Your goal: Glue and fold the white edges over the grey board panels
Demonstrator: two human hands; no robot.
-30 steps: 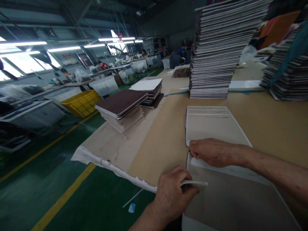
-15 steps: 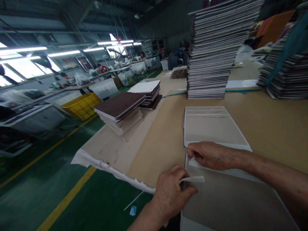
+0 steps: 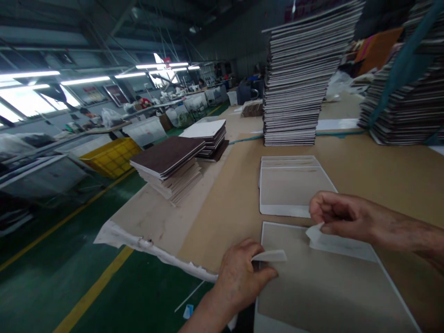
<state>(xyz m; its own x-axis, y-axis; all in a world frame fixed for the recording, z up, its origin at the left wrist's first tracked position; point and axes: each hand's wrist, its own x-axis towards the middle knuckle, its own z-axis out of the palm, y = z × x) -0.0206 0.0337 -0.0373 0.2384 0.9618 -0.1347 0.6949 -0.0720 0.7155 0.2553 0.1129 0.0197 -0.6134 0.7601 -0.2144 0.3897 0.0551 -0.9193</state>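
Observation:
A grey board with a white border (image 3: 312, 286) lies flat on the brown table in front of me. My left hand (image 3: 239, 277) rests at its left edge and pinches a small white strip (image 3: 270, 255) that sticks out over the board. My right hand (image 3: 342, 215) hovers above the board's far right part, its fingers closed on the corner of a white paper flap (image 3: 338, 245) lifted off the surface. Just beyond lies a second, similar grey board (image 3: 291, 187) on top of others.
A tall stack of dark-and-white boards (image 3: 300, 78) stands at the back, another stack (image 3: 402, 97) at the right. Lower piles of brown boards (image 3: 168, 166) sit at the left table edge (image 3: 152, 245), beyond which are green floor and a yellow crate (image 3: 109, 157). People work at distant benches.
My right hand has moved from the board's far left corner to the right, peeling the white flap up off the board. My left hand has stayed in place with its strip.

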